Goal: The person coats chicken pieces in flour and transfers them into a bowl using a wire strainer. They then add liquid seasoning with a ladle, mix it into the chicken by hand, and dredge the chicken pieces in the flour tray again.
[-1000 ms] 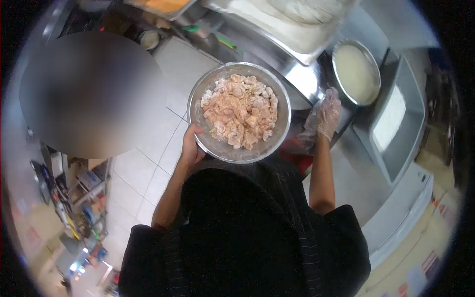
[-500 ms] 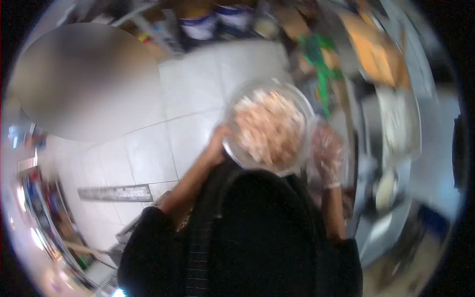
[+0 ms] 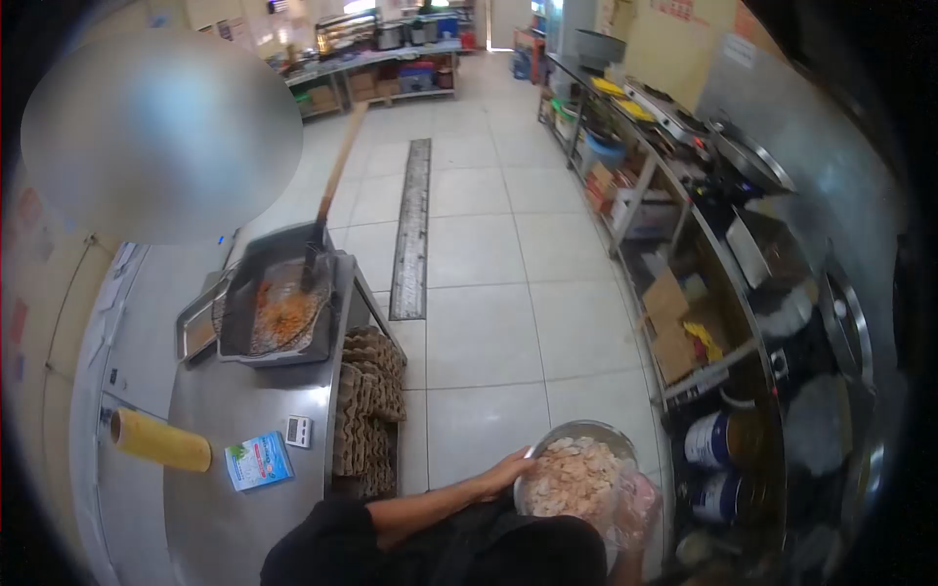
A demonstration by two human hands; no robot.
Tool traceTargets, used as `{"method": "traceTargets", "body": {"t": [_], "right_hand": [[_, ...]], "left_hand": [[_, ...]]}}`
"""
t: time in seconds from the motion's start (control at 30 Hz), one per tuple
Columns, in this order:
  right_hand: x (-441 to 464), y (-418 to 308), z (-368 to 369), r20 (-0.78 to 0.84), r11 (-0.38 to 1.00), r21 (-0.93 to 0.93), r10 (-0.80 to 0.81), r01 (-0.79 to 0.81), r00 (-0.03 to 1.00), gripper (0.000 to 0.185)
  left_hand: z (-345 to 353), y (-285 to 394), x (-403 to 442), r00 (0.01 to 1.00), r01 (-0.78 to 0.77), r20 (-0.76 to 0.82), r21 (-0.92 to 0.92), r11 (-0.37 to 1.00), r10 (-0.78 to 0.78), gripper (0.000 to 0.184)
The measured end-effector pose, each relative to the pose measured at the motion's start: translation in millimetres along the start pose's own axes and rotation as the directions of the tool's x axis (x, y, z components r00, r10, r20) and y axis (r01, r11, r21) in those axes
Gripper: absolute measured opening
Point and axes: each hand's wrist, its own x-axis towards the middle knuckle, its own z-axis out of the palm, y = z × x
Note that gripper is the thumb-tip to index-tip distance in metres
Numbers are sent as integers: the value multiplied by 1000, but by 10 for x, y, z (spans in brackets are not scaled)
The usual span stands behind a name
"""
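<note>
A round metal bowl (image 3: pixel 630 446) is held low in front of my body, at the bottom of the head view. Pale pinkish pieces that look like raw meat (image 3: pixel 578 474) fill it. My left hand (image 3: pixel 509 473) is bare and closed on the bowl's left rim. On the other side, my right hand (image 3: pixel 637 508), in a clear plastic glove, is closed against the bowl's right edge. Its fingers are partly hidden by the wrinkled glove.
At left, a steel table (image 3: pixel 225 527) bears a grey tub (image 3: pixel 337 332) with a wire strainer, a yellow roll (image 3: pixel 161 441), a blue packet (image 3: pixel 258 461) and a timer (image 3: pixel 299 431). Egg trays (image 3: pixel 366 410) are stacked beneath. A shelved cooking counter (image 3: pixel 723 259) runs along the right. A floor drain (image 3: pixel 410 230) lies ahead.
My view has turned and lifted, from the floor and counter to the long aisle and the steel table. The bowl now sits lower in view, still between both hands.
</note>
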Motion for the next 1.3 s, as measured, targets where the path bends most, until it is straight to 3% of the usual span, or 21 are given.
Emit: {"method": "traceTargets", "body": {"t": [0.07, 0.1, 0.27, 0.3, 0.4, 0.43, 0.5, 0.57, 0.6, 0.7, 0.77, 0.83, 0.87, 0.9, 0.93, 0.97, 1.0, 1.07, 1.13, 1.2, 1.3], "right_hand": [[-69, 28, -79, 18, 950, 260, -186, 175, 982, 14], [-115, 53, -200, 14, 941, 277, -207, 195, 978, 14], [320, -8, -286, 386, 852, 519, -305, 68, 871, 19], [493, 65, -312, 390, 851, 520, -314, 74, 865, 19], [1057, 481, -264, 494, 968, 185, -242, 171, 835, 21], [1266, 803, -23, 175, 864, 415, -382, 284, 907, 26], [1652, 994, 116, 197, 876, 382, -387, 293, 901, 26], [1985, 1053, 265, 347, 911, 305, -378, 278, 859, 27], [2120, 1019, 356, 413, 918, 277, -379, 282, 828, 27], [2402, 923, 712, 550, 911, 233, -412, 341, 727, 29], [2456, 841, 943, 594, 897, 232, -437, 376, 676, 30], [2558, 717, 1158, 616, 860, 229, -490, 455, 616, 31], [2653, 680, 1278, 601, 810, 219, -551, 544, 579, 32], [2694, 657, 1378, 563, 691, 183, -656, 699, 502, 32], [2707, 633, 1496, 498, 429, 84, -800, 899, 335, 33], [2637, 559, 1592, 469, 238, -30, -855, 971, 224, 34], [2547, 460, 1643, 468, 146, -109, -865, 983, 181, 34], [2213, 28, 1688, 563, 702, 132, -634, 700, 530, 34], [2006, -43, 1436, 541, 730, 96, -609, 676, 581, 34], [1700, -217, 1166, 665, 863, 78, -419, 499, 619, 32], [1722, 223, 1204, 536, 775, 146, -584, 615, 610, 32]], "left_hand": [[336, -277, -267, 980, -82, -193, -158, 984, 51, 50], [497, -480, -379, 975, -103, -210, -145, 984, 71, 50], [774, -501, -535, 854, -212, -520, -333, 919, 9, 44], [713, -505, -440, 850, -222, -527, -335, 915, 13, 44], [964, -274, -223, 761, -300, -634, -528, 794, -134, 45], [828, -488, -106, 794, -376, -601, -606, 701, -94, 44], [734, -681, 58, 709, -569, -703, -518, 638, 62, 40], [911, -464, -25, 510, -775, -858, -428, 465, 60, 35], [923, -549, -142, 538, -761, -843, -478, 439, 14, 35], [904, -914, -438, 351, -898, -936, -344, 274, -22, 30], [921, -1140, -748, 114, -993, -991, -115, 10, -63, 25], [1036, -1399, -1094, -155, -987, -962, 162, -10, -226, 44], [881, -1901, -1160, -317, -948, -897, 305, 89, -307, 43], [1189, -1405, -1533, -376, -924, -883, 379, 45, -283, 32], [1254, -1340, -1750, -501, -864, -835, 496, 84, -228, 38], [1344, -977, -1985, -491, -858, -827, 513, -13, -274, 47], [1156, -1501, -2137, -570, -821, -810, 568, 56, -136, 61], [766, -2093, -2493, -632, -775, -751, 609, 168, -191, 52], [413, -1923, -2573, -627, -773, -739, 552, 313, -246, 51], [209, -1783, -2603, -600, -785, -763, 503, 362, -240, 50], [-45, -1631, -2545, -532, -813, -821, 427, 397, -206, 49]]}}
